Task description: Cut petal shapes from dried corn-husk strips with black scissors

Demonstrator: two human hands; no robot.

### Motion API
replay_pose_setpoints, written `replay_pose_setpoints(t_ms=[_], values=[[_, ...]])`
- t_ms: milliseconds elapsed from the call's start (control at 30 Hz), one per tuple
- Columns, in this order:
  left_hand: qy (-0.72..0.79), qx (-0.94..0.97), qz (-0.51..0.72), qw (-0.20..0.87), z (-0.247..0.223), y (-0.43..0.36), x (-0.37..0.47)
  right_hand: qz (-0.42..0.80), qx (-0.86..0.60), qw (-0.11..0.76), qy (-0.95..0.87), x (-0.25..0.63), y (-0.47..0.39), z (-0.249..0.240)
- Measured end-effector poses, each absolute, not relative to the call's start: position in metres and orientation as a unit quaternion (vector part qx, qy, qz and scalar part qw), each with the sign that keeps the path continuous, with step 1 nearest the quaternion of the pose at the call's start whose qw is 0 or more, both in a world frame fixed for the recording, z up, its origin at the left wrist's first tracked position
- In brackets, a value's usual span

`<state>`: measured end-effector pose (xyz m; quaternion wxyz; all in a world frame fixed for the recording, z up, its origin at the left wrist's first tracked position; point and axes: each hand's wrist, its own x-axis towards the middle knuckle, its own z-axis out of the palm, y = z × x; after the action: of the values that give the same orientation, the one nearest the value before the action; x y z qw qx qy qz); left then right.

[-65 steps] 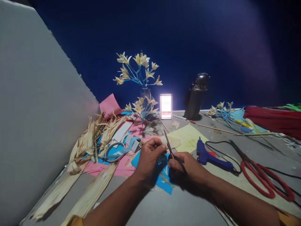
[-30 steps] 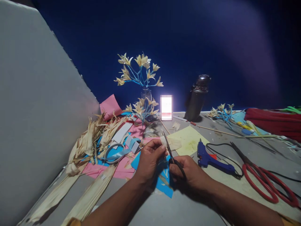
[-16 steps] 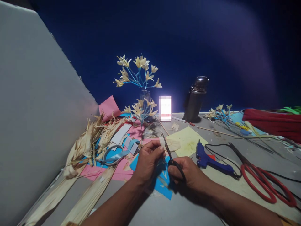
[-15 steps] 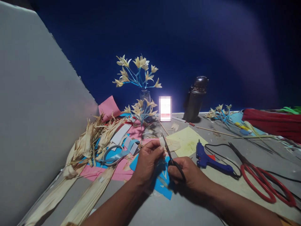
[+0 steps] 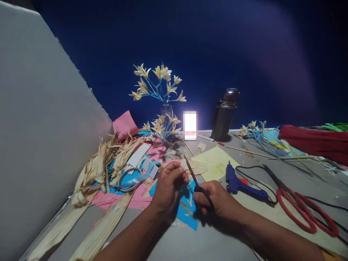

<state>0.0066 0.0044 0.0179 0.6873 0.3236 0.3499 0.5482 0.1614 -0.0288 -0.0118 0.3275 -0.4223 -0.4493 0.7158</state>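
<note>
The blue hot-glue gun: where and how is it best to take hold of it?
Probably by the handle, from the near side and above. The blue hot-glue gun seems to lie flat, its nozzle pointing away and its handle stretching rightward, so fingers could wrap it clear of the nozzle. The right hand is nearest, but holds black-handled scissors.

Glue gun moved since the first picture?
No: the glue gun lies where it did relative to the flask; only the view shifts slightly.

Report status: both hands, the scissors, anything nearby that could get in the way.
Left hand pinching pale scrap. Right hand gripping black scissors, blades beside scrap. Blue paper beneath, glue gun to the right.
</note>
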Motion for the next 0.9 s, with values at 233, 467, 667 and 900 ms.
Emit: replay_pose_setpoints(t_ms=[233, 467, 667, 900], values=[[0.311, 0.309, 0.5, 0.747, 0.021, 0.009, 0.0, 0.739, -0.367, 0.301, -0.477, 0.182, -0.018, 0.009], [0.289, 0.393, 0.423, 0.763, 0.027, 0.019, -0.019, 0.703, -0.336, 0.182, -0.6, 0.205, -0.011, 0.022], [0.29, 0.388, 0.394, 0.781, 0.027, 0.016, -0.023, 0.701, -0.35, 0.154, -0.603, 0.208, -0.013, 0.019], [0.269, 0.444, 0.319, 0.793, 0.022, 0.019, -0.024, 0.678, -0.397, 0.312, -0.535, 0.195, -0.011, 0.02]])
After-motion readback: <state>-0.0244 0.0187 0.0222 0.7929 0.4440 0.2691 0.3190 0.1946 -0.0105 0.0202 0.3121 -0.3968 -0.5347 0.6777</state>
